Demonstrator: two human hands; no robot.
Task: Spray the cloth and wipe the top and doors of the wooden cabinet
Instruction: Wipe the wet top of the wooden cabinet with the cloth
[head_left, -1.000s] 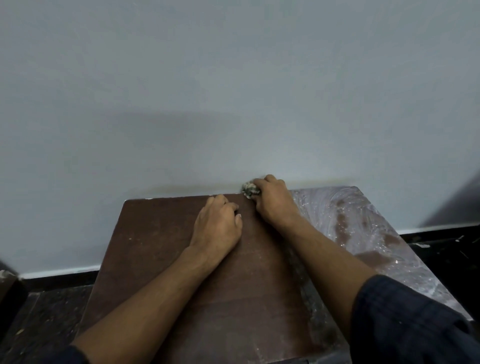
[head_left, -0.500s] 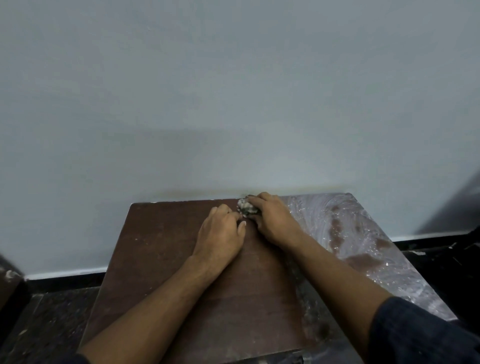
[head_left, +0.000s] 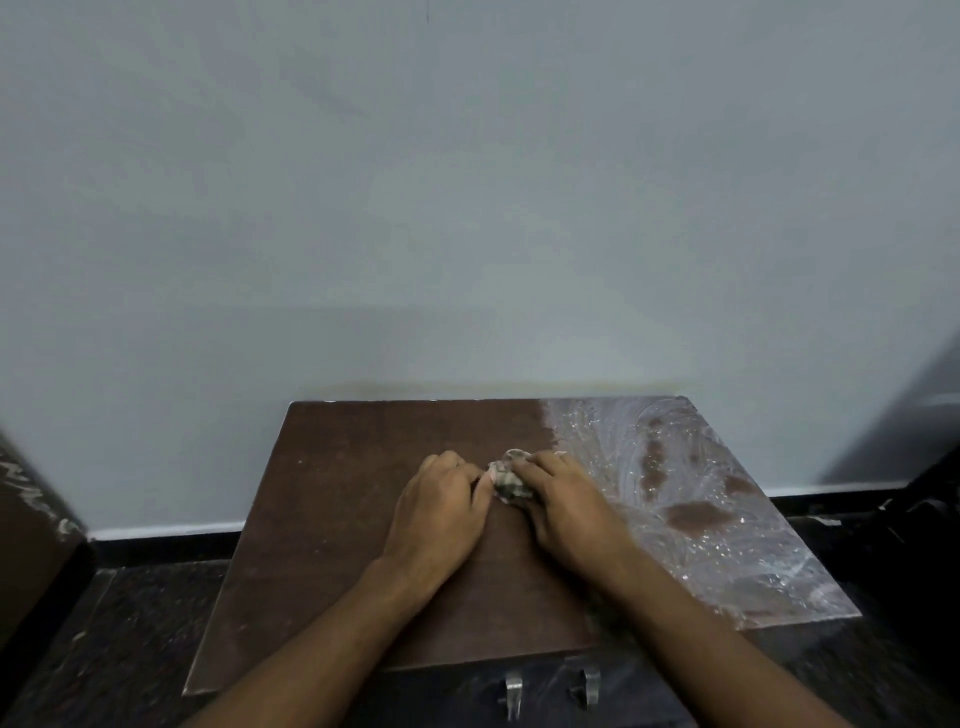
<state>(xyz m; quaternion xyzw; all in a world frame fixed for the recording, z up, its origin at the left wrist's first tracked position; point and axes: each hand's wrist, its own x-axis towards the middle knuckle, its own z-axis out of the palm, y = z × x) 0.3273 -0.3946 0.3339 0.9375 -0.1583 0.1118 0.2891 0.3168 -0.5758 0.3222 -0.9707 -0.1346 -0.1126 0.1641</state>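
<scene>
Under right hand (head_left: 566, 512), cloth (head_left: 509, 480)

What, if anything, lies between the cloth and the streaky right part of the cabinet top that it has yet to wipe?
Nothing visible stands on that stretch. The cloth sits bunched under the right hand, with the left hand beside it on the cabinet top. The whitish film begins just right of the right hand.
</scene>
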